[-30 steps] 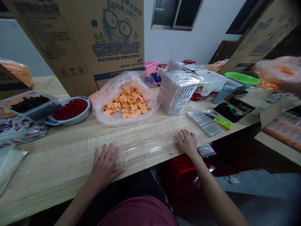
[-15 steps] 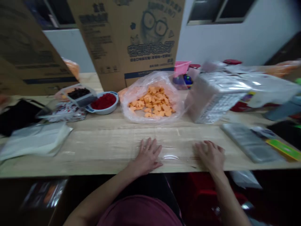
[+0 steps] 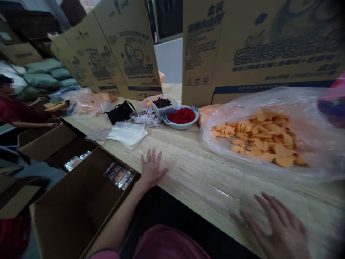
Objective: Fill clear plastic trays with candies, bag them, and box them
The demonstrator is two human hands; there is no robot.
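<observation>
- Clear plastic (image 3: 221,192): lies flat between the two hands; only glints show, so its outline can't be made out. Likely thin, light, slick and easily creased; a raised edge nearest the body would seem the best place to pinch.
- Left hand (image 3: 151,172): palm down, fingers spread, resting at the near edge of the table (image 3: 168,138), grasping nothing.
- Right hand (image 3: 280,223): blurred, fingers apart, nothing held; I cannot tell whether it touches the plastic.
- Beyond the right hand: an open clear bag (image 3: 318,151) of orange pieces (image 3: 261,140), which look light and perhaps brittle.
- Just beyond the left hand: pale flat bags (image 3: 126,135); farther off, a bowl (image 3: 180,126) of red pieces.
- Left of the left hand, below: an open carton (image 3: 67,194).
</observation>
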